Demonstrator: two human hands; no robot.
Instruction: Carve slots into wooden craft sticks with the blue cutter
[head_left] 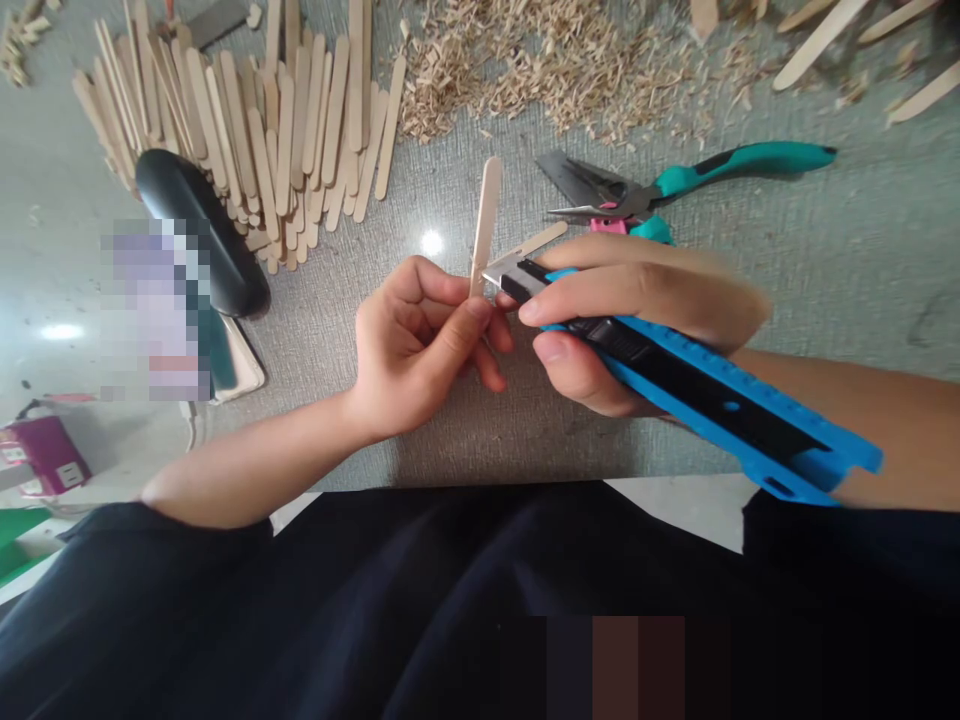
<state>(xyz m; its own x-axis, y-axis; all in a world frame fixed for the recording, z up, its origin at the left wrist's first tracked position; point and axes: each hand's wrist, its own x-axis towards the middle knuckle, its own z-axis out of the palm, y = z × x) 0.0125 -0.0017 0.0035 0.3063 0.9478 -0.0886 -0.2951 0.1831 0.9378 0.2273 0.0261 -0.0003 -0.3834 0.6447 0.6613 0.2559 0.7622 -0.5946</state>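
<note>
Between its thumb and fingers, my left hand pinches the lower end of a wooden craft stick, which points away from me. My right hand grips a blue and black utility knife. Its short blade reaches the craft stick just above my left thumb and appears to touch its right edge. Behind the knife tip, another craft stick lies on the table, partly hidden by my right hand. Past my right hand lie pliers with teal handles, partly covered.
A large pile of craft sticks lies at the back left, beside a black case and a phone-like device. Wood shavings spread across the back. More sticks lie at the far right. A purple power adapter sits at left.
</note>
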